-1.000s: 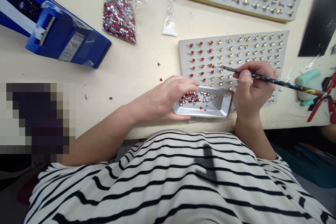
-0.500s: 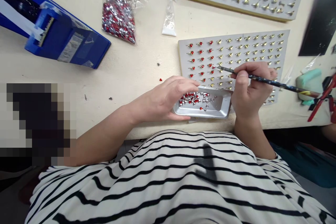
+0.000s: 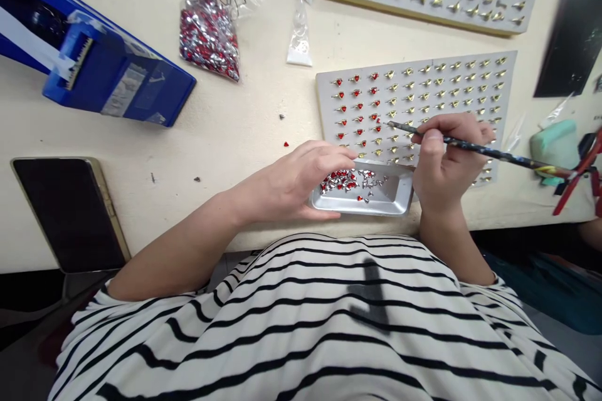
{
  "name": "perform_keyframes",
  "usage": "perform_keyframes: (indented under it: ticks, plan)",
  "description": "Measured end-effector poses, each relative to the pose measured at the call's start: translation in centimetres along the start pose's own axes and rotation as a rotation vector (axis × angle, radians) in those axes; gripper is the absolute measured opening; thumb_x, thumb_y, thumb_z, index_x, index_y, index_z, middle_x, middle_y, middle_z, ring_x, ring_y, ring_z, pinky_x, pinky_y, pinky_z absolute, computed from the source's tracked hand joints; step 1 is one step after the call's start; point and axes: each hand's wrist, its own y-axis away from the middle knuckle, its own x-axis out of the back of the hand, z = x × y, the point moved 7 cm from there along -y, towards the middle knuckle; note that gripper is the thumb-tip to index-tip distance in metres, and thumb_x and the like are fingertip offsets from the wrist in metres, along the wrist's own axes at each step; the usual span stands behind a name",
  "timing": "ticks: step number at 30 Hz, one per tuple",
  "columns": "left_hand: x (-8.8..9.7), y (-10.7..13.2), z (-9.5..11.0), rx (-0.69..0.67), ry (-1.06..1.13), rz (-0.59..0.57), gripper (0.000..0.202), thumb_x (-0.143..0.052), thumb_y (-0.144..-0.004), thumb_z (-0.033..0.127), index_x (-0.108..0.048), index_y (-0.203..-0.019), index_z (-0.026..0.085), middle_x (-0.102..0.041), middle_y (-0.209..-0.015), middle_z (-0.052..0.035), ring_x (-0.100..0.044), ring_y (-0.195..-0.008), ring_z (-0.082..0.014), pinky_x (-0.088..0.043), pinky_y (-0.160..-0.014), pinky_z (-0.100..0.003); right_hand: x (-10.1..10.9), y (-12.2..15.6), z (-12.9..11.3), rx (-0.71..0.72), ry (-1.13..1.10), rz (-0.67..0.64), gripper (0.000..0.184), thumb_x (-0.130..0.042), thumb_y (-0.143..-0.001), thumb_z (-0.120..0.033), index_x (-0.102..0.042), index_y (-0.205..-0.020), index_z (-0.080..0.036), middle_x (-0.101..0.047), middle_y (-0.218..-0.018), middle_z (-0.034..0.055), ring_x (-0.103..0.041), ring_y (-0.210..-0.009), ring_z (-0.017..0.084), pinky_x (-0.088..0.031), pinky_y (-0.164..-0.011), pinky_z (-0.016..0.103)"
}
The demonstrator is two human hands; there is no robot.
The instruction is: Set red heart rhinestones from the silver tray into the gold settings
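My left hand (image 3: 301, 182) is curled around the left end of a small metal tray (image 3: 399, 200), fingers over its far rim and thumb along the near side. Loose red, silver-backed heart stones (image 3: 341, 180) lie in the tray, thickest on the left. Pinched in my right hand (image 3: 442, 153) is a thin, dark, paint-flecked stick (image 3: 484, 149), its pale tip pointing left over a grey foam board (image 3: 324, 91) of gold-coloured rings. Red stones fill the left ring columns; farther right the settings show bare gold. A small red stone (image 3: 379, 120) sits just left of the tip.
A second ring board (image 3: 423, 9) lies behind. Back left are a bag of red stones (image 3: 209, 37), a small pouch of white material (image 3: 300, 44) and a blue tape dispenser (image 3: 136, 75). A phone (image 3: 70, 213) lies left; red-handled pliers (image 3: 580, 172) and a green block (image 3: 555, 144) are right.
The red stone that was at the stick's tip now sits slightly apart from it, beside a ring in the third column. The tip has drawn back a little. My left hand keeps its hold.
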Motion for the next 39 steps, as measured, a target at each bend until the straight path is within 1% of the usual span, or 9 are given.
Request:
perform_keyframes:
  ticks: [3,6,11,15,18,22,30,36,39]
  plan:
    - [0.0,0.0,-0.1,-0.003,-0.001,0.0,0.077,-0.086,-0.088,0.034,-0.042,-0.15,0.022,-0.066,-0.147,-0.0178,-0.065,-0.138,-0.0274,-0.058,-0.115,-0.05,0.0,0.0,0.0,-0.007,0.001,0.001,0.018,-0.048,-0.098,-0.03,-0.064,-0.09,-0.028,-0.067,-0.075,-0.0049,-0.055,-0.075,0.016,-0.033,-0.096,0.047]
    - [0.1,0.0,0.1,-0.01,-0.012,-0.006,0.074,-0.085,-0.089,0.033,-0.043,-0.148,0.019,-0.066,-0.145,-0.0196,-0.065,-0.137,-0.0277,-0.058,-0.116,-0.05,0.7,0.2,-0.3,-0.003,-0.017,0.045,0.023,-0.047,-0.099,-0.036,-0.063,-0.086,-0.027,-0.064,-0.071,-0.0034,-0.056,-0.074,0.017,-0.035,-0.097,0.049]
    - [-0.1,-0.1,0.2,-0.011,-0.001,-0.031,0.074,-0.085,-0.09,0.035,-0.043,-0.148,0.021,-0.067,-0.144,-0.018,-0.066,-0.136,-0.027,-0.059,-0.115,-0.049,1.8,0.9,-0.7,0.024,-0.013,0.103,0.023,-0.047,-0.093,-0.033,-0.061,-0.075,-0.026,-0.06,-0.066,-0.0028,-0.052,-0.068,0.017,-0.035,-0.096,0.049]
    - [-0.2,0.0,0.1,-0.009,-0.003,-0.035,0.073,-0.085,-0.09,0.036,-0.043,-0.148,0.021,-0.067,-0.143,-0.017,-0.066,-0.135,-0.0266,-0.06,-0.114,-0.049,1.6,1.3,-0.6,0.047,-0.007,0.077,0.022,-0.046,-0.089,-0.032,-0.058,-0.072,-0.025,-0.059,-0.066,-0.0031,-0.05,-0.066,0.016,-0.034,-0.092,0.047]
    - [-0.2,0.0,0.1,-0.006,-0.004,-0.031,0.074,-0.085,-0.09,0.038,-0.043,-0.149,0.023,-0.067,-0.144,-0.0157,-0.066,-0.136,-0.026,-0.06,-0.114,-0.048,1.2,1.4,-0.3,0.045,0.021,0.04,0.024,-0.045,-0.088,-0.033,-0.057,-0.07,-0.024,-0.059,-0.066,-0.0025,-0.05,-0.065,0.016,-0.035,-0.094,0.048]
    - [-0.1,0.0,0.1,-0.014,-0.002,-0.03,0.075,-0.087,-0.088,0.037,-0.044,-0.148,0.021,-0.067,-0.143,-0.0174,-0.067,-0.136,-0.026,-0.06,-0.115,-0.047,0.9,1.4,-0.2,0.061,0.005,0.003,0.024,-0.045,-0.089,-0.033,-0.057,-0.071,-0.024,-0.058,-0.067,-0.0024,-0.05,-0.066,0.015,-0.035,-0.096,0.05]
    - [-0.2,-0.1,0.0,0.001,0.005,-0.04,0.075,-0.086,-0.089,0.037,-0.042,-0.149,0.024,-0.067,-0.144,-0.0156,-0.066,-0.135,-0.0263,-0.06,-0.115,-0.048,0.7,1.2,-0.4,0.088,-0.045,0.005,0.02,-0.046,-0.087,-0.031,-0.056,-0.07,-0.023,-0.057,-0.066,-0.0034,-0.048,-0.065,0.014,-0.032,-0.096,0.05]
    - [-0.1,0.0,0.2,-0.015,-0.013,-0.032,0.073,-0.085,-0.09,0.036,-0.044,-0.147,0.019,-0.067,-0.143,-0.0182,-0.066,-0.135,-0.0264,-0.06,-0.115,-0.048,0.9,1.2,-0.4,0.087,-0.053,0.01,0.021,-0.046,-0.088,-0.032,-0.056,-0.071,-0.023,-0.058,-0.066,-0.0035,-0.049,-0.065,0.014,-0.031,-0.094,0.047]
    - [-0.1,0.1,0.2,-0.015,-0.014,-0.032,0.074,-0.086,-0.089,0.038,-0.044,-0.147,0.02,-0.067,-0.143,-0.0178,-0.066,-0.135,-0.0264,-0.06,-0.114,-0.047,1.0,1.2,-0.4,0.108,-0.065,0.029,0.02,-0.046,-0.087,-0.03,-0.056,-0.071,-0.023,-0.058,-0.066,-0.0043,-0.049,-0.064,0.013,-0.029,-0.091,0.045]
